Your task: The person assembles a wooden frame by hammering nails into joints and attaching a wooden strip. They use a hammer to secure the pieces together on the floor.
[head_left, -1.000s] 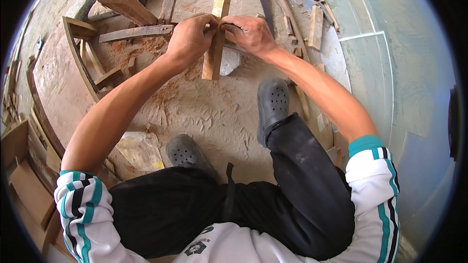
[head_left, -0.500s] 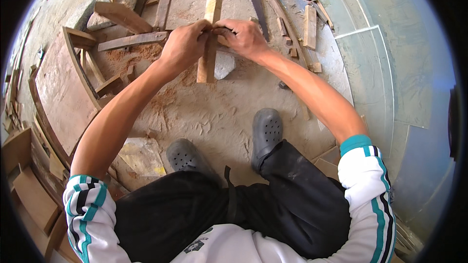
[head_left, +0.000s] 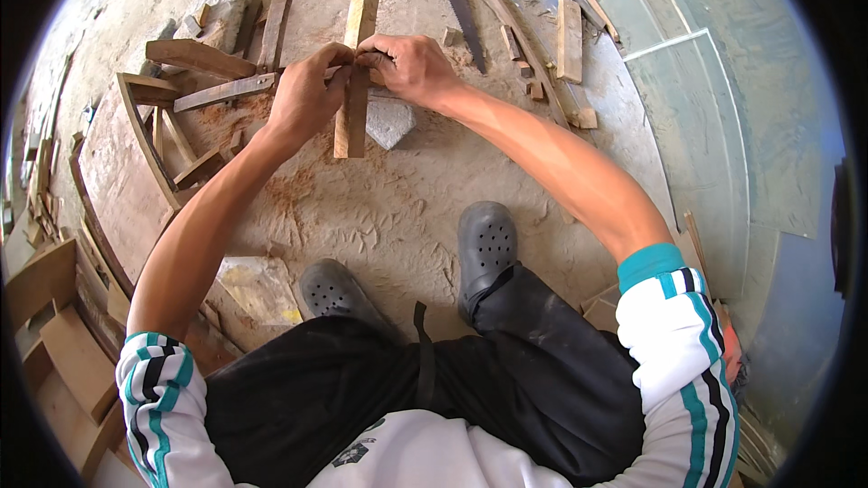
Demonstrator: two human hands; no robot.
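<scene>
Touching a wooden bar (head_left: 350,131), left hand (head_left: 306,92) and right hand (head_left: 411,70), each grip pinched narrow, anything within hidden

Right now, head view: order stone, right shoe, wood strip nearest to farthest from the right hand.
From the right hand:
1. Wood strip: at its fingertips, left side.
2. Stone: just below in view.
3. Right shoe: farther down, slightly right.

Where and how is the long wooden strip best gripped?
Probably grip the wooden strip by its near end, coming from the person's side, across its narrow width: that end juts bare past the left hand and right hand, a whitish stone to its right.
</scene>
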